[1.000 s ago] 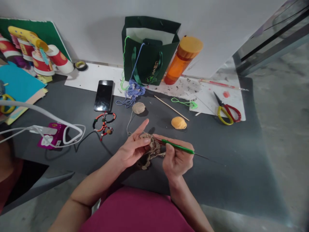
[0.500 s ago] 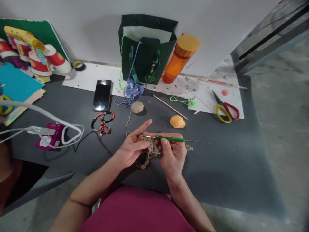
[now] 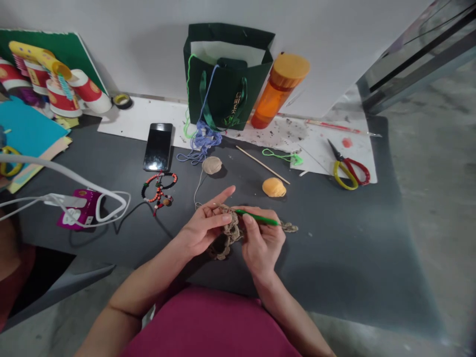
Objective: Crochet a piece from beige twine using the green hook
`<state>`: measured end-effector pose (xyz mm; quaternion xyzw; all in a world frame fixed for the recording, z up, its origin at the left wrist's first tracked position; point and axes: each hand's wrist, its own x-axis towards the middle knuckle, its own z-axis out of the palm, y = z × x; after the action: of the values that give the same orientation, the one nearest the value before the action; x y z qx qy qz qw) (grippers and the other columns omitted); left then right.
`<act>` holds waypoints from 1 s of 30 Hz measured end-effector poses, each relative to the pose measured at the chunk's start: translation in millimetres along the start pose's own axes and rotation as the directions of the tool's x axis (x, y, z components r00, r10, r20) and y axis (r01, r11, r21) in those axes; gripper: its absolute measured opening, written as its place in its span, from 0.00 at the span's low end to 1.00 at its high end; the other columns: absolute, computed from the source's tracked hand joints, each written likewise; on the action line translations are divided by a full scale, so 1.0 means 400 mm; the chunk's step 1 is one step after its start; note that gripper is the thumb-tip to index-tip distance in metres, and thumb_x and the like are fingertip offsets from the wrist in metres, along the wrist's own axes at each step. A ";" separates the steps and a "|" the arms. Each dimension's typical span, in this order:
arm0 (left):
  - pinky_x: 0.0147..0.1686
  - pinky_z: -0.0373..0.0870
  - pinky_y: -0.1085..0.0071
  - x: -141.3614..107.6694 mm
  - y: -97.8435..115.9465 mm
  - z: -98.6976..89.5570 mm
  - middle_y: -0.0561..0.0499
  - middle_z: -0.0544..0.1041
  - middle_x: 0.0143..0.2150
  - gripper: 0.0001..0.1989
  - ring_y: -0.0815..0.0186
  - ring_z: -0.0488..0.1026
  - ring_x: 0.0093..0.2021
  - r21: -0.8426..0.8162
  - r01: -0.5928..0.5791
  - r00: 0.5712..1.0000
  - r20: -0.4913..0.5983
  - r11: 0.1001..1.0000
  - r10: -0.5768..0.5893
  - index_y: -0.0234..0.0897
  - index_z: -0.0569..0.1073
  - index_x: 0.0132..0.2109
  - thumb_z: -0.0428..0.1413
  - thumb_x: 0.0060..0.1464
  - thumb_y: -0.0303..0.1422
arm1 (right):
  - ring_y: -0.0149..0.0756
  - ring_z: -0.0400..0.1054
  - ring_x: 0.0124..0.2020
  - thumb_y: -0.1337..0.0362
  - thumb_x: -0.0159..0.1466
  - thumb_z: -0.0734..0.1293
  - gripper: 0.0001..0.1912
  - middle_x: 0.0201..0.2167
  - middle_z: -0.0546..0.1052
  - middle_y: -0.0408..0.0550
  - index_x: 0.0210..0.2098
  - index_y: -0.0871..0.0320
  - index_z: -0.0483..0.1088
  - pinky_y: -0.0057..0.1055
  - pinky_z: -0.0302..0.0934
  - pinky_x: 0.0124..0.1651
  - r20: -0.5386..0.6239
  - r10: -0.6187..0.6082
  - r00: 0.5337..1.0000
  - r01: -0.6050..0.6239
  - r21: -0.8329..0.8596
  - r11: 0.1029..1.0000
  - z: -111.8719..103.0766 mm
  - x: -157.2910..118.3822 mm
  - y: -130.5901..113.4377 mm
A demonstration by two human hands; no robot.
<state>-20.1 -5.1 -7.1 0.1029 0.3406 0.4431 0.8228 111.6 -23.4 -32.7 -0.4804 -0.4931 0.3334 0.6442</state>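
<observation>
My left hand (image 3: 201,228) pinches a beige crocheted piece (image 3: 231,229) between thumb and fingers, its index finger stretched out. My right hand (image 3: 263,241) grips a green-handled crochet hook (image 3: 260,218), whose metal tip points left into the top of the piece. Part of the crochet hangs below my hands, and another end shows to the right of my right hand. From my left hand a thin strand runs up to a small beige yarn ball (image 3: 211,165). A yellow yarn ball (image 3: 274,187) lies above my right hand.
Behind stand a dark green paper bag (image 3: 226,79) and an orange bottle (image 3: 278,91). Around lie blue yarn (image 3: 204,139), a wooden stick (image 3: 262,164), scissors (image 3: 349,171), a phone (image 3: 158,147), a beaded bracelet (image 3: 158,187) and a purple box (image 3: 80,209) under white cables.
My right hand has shifted slightly left and down. The hook's handle now slopes down to the right, and its tip sits in the crochet. My left thumb covers the piece a little higher.
</observation>
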 end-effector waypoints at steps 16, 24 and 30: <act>0.44 0.72 0.71 0.007 0.006 -0.015 0.54 0.80 0.31 0.31 0.69 0.77 0.34 -0.029 0.070 0.988 0.140 0.997 -0.065 0.39 0.79 0.58 0.68 0.44 0.25 | 0.33 0.72 0.18 0.58 0.73 0.61 0.06 0.22 0.77 0.38 0.40 0.49 0.66 0.33 0.70 0.27 -0.033 0.207 0.978 -0.201 0.131 0.971 -0.014 0.015 0.009; 0.40 0.72 0.68 0.008 0.009 -0.002 0.49 0.82 0.33 0.20 0.66 0.76 0.34 -0.045 0.070 0.974 0.220 0.997 -0.059 0.39 0.84 0.47 0.66 0.43 0.26 | 0.35 0.71 0.15 0.51 0.69 0.64 0.11 0.17 0.75 0.37 0.36 0.49 0.67 0.31 0.64 0.19 0.128 0.408 0.904 -0.428 0.259 0.866 -0.009 0.043 0.005; 0.41 0.70 0.71 0.000 -0.004 -0.003 0.51 0.82 0.38 0.25 0.70 0.76 0.34 0.057 -0.032 0.992 0.127 0.998 0.025 0.43 0.83 0.52 0.70 0.44 0.25 | 0.32 0.73 0.20 0.53 0.69 0.67 0.09 0.24 0.79 0.37 0.37 0.50 0.69 0.30 0.70 0.27 0.163 0.340 0.926 -0.375 0.308 0.874 0.008 0.023 0.003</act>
<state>-19.9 -6.0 -8.8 0.1598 0.2990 0.4373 0.8329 111.3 -13.7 -30.9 -0.4292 -0.3647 0.5497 0.6170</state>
